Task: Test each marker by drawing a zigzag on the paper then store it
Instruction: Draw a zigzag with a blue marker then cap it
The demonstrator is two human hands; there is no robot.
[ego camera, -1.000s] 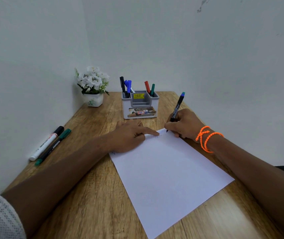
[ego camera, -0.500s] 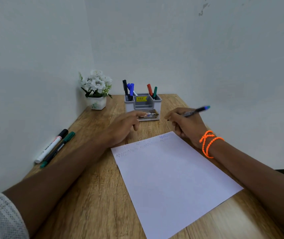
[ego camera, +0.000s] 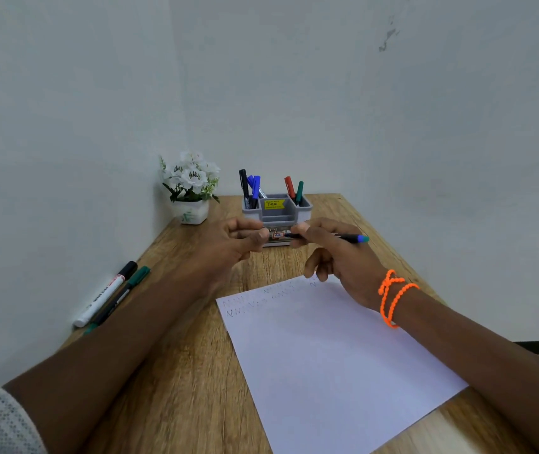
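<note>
The marker lies level in my right hand, lifted off the paper just in front of the organizer — tip toward my left hand, whose pinched fingers seem to carry its cap (too small to be sure), ready to close it. A second ago I was drawing at the sheet's top edge with the left hand pinning it; now both hover above the table.
</note>
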